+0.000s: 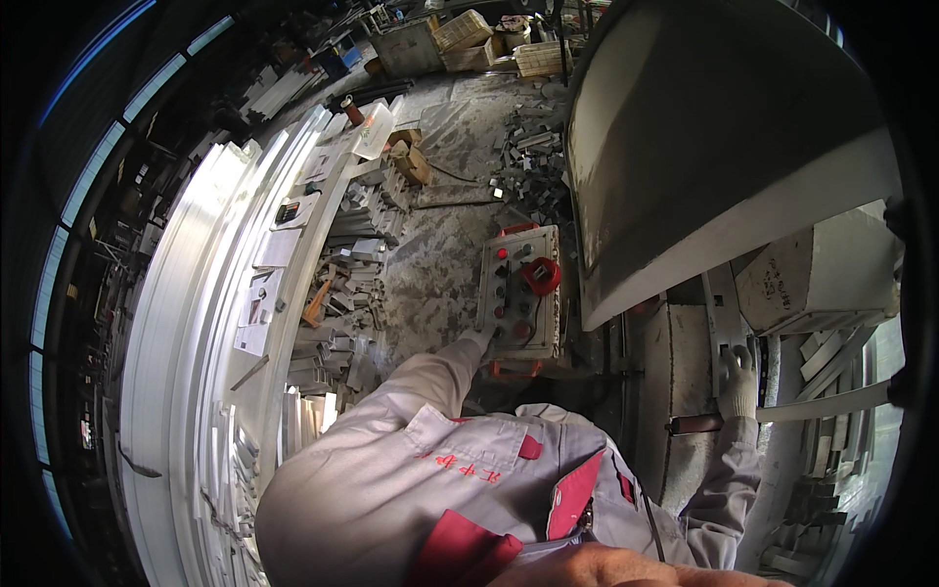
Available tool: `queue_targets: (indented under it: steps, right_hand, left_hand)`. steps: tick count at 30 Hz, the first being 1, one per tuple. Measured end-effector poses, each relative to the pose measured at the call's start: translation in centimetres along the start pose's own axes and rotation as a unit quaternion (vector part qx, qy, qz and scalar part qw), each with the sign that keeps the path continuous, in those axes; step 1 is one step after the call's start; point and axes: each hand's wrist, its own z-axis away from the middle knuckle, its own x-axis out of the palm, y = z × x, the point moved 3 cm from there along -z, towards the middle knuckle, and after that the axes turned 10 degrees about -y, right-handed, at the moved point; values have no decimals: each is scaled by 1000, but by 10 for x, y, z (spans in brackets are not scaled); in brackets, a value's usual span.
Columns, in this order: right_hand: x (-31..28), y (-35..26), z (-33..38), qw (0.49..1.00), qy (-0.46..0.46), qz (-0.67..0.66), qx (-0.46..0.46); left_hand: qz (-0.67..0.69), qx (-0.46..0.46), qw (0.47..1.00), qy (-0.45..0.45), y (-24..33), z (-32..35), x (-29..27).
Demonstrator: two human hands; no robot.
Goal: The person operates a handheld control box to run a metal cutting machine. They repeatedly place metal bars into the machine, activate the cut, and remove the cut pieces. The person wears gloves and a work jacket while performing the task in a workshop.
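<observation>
The control box (519,289) is the reference; left of it, a strip of littered concrete floor (440,264) lies open; beyond that strip, stacked offcuts (342,293) and long metal profiles (205,323) bar passage; right of it, the machine hood (704,147) overhangs closely; below it, the gloved left hand (479,338) occupies the approach.

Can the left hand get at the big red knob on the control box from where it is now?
Probably yes. The left hand rests at the lower left corner of the control box, and the red knob sits up and to the right with only small buttons between.
</observation>
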Motion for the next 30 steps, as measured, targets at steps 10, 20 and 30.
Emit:
queue_targets:
  steps: [10,20,30]
  right_hand:
    - [-3,-5,28,998,-45,13,48]
    - [-5,-7,40,995,-82,14,49]
    - [-22,-25,39,980,-169,61,92]
  left_hand:
    - [-12,25,1000,-2,6,28,6]
    - [-38,31,999,-4,4,13,5]
    - [-74,32,996,-27,6,7,3]
